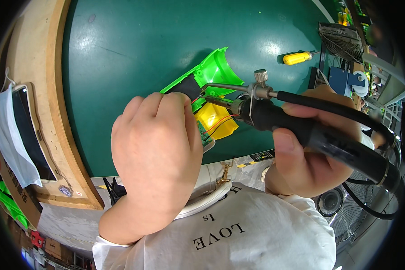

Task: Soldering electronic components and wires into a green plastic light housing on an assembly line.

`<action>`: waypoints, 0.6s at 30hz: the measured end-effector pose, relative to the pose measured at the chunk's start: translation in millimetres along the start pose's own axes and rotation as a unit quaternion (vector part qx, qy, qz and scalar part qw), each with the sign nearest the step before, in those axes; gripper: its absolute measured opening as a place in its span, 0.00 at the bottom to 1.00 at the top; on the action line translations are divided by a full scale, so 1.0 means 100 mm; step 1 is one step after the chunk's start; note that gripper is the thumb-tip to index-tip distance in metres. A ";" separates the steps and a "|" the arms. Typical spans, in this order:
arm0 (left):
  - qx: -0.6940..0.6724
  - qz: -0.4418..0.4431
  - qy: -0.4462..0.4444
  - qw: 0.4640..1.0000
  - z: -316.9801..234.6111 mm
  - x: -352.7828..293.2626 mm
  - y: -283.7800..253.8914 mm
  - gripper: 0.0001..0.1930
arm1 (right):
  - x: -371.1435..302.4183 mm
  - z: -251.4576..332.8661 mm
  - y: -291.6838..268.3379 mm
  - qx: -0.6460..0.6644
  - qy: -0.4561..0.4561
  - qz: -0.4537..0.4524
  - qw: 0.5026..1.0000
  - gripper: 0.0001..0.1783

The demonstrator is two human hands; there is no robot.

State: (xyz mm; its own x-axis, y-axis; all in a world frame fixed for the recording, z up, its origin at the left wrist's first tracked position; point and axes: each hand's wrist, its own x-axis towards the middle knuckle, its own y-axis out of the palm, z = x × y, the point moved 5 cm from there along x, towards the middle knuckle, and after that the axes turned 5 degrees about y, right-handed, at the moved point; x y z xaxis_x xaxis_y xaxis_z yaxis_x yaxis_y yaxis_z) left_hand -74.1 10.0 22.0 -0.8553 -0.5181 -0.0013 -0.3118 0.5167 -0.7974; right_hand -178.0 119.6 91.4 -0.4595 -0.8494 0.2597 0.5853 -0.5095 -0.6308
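Observation:
My right hand [317, 168] grips the black handle of a soldering iron [319, 135]. A thin metal feed tube [229, 86] is clamped along the iron. Its tip points at the edge of a black block [184, 87] inside a green plastic shell [218, 67]. There, a red wire meets the block; exact contact is too small to tell. Over the shell's near end, my left hand [155, 139] is closed, its fingertips and whatever they pinch hidden. Just below lies a yellow plastic piece [225, 130], with red and black wires crossing it and a partly covered green circuit board [201, 134].
A yellow-handled screwdriver [297, 58] lies farther right on the green tabletop [121, 40]. Behind it stands a dusty black fan [342, 40]. On the left wooden ledge [72, 180] rest a phone [29, 130] and a blue face mask [13, 135]. A black hose trails right from the iron.

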 end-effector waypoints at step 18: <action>-0.004 0.004 0.001 1.000 0.00 0.01 -0.02 0.03 | 0.01 0.02 -0.02 -0.012 0.033 -0.028 0.999 0.18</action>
State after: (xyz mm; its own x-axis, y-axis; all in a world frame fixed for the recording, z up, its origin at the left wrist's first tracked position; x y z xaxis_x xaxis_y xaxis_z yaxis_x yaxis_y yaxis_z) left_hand -74.4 8.7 23.4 -0.8585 -0.5128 -0.0070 -0.3078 0.5262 -0.7927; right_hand -178.3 119.2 93.8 -0.5343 -0.8083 0.2474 0.5414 -0.5520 -0.6342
